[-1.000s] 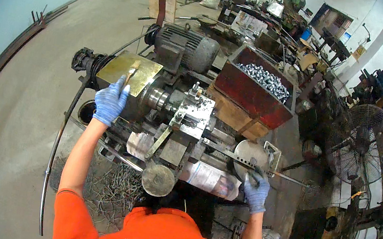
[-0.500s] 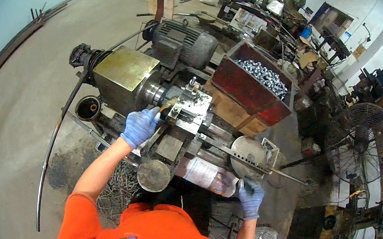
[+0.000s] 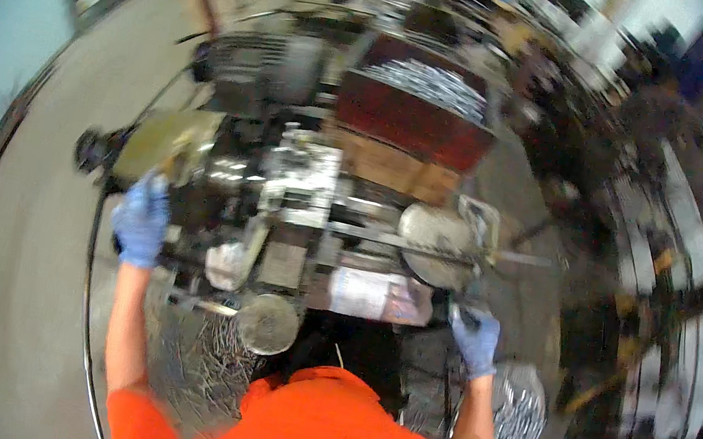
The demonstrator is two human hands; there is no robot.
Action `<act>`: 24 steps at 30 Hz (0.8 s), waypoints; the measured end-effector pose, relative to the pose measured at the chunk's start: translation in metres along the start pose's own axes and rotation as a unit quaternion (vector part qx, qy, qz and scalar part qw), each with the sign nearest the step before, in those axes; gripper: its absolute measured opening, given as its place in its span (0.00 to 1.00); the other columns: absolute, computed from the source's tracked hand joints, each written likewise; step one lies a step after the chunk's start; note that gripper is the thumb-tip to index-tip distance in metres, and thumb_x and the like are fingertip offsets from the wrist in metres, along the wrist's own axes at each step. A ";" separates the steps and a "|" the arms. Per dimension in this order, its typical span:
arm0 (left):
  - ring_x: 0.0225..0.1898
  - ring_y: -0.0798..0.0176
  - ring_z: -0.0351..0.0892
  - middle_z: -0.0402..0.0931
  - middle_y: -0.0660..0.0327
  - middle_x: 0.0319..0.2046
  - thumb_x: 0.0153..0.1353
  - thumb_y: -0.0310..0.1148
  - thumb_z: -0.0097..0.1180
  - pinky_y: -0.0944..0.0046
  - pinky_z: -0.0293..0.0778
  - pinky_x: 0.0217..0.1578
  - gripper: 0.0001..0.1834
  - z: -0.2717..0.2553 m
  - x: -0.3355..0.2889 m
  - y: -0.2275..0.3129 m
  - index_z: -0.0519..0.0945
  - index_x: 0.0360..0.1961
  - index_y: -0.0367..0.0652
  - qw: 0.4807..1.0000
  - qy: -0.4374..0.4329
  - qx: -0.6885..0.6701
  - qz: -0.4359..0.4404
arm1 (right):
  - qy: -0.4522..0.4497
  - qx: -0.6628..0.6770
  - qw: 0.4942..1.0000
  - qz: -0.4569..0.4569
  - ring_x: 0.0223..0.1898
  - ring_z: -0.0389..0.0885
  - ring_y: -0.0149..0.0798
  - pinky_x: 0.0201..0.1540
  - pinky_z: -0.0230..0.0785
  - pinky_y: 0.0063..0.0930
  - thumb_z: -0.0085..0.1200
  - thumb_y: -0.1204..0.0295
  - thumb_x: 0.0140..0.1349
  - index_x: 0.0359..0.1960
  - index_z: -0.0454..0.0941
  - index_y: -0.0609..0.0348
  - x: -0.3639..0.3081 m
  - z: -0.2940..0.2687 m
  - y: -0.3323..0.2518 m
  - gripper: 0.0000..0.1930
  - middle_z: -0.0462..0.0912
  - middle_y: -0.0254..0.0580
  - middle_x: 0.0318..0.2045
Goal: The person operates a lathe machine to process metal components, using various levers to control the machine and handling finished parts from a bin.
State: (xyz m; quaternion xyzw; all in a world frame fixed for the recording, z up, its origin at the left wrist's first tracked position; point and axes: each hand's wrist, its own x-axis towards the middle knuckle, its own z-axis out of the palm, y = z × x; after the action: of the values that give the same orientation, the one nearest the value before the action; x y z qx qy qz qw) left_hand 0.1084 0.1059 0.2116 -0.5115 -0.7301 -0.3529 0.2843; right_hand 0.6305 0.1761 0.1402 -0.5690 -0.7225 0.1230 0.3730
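Observation:
My left hand (image 3: 140,227), in a blue knit glove, is raised at the left beside the yellow-topped machine housing (image 3: 153,138). It is closed on a small brush (image 3: 171,162) with a tan handle, whose blurred bristle end lies over the housing top. The spindle (image 3: 229,170) and bright metal fixture block (image 3: 301,179) stand to its right. My right hand (image 3: 474,340), gloved too, is at the right near the end of a long flat bar (image 3: 403,242) and a round plate. Its fingers are curled; what they hold, if anything, is too blurred to make out.
A dark red bin (image 3: 411,132) full of shiny metal parts stands behind the machine, next to a motor (image 3: 265,68). A basket of parts (image 3: 515,416) is low at the right. Metal scraps (image 3: 220,355) lie below the machine; a fan (image 3: 658,144) stands right.
My left hand has moved left with the brush, away from the fixture block to the yellow housing. The whole view has shifted and blurred. My right hand stays near the bar's end.

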 end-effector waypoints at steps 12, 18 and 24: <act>0.36 0.61 0.75 0.77 0.50 0.40 0.67 0.46 0.41 0.64 0.70 0.38 0.25 0.019 0.006 -0.068 0.69 0.57 0.41 0.981 -0.195 -0.012 -0.010 | 0.147 -0.046 0.913 0.377 0.34 0.82 0.40 0.41 0.71 0.30 0.58 0.52 0.52 0.32 0.81 0.63 -0.120 -0.131 0.228 0.22 0.83 0.50 0.30; 0.40 0.61 0.73 0.74 0.55 0.49 0.67 0.43 0.40 0.67 0.70 0.36 0.24 -0.031 -0.001 -0.078 0.66 0.60 0.41 0.978 -0.177 -0.058 -0.095 | -0.056 -0.280 0.813 0.508 0.39 0.80 0.50 0.46 0.71 0.36 0.56 0.42 0.45 0.31 0.82 0.63 -0.173 -0.145 0.269 0.31 0.81 0.55 0.33; 0.17 0.65 0.72 0.76 0.55 0.20 0.65 0.41 0.47 0.63 0.70 0.15 0.21 -0.081 -0.007 -0.017 0.75 0.48 0.34 0.987 -0.096 -0.070 -0.111 | -0.243 -0.333 0.777 0.476 0.45 0.78 0.52 0.50 0.68 0.39 0.53 0.42 0.47 0.39 0.80 0.64 -0.162 -0.133 0.249 0.33 0.79 0.56 0.43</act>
State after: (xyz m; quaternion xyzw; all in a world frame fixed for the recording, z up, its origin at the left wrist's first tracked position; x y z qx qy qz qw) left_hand 0.0988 0.0328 0.2498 -0.4776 -0.7796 -0.3816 0.1359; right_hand 0.9145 0.0754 0.0173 -0.8802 -0.4224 0.1705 -0.1331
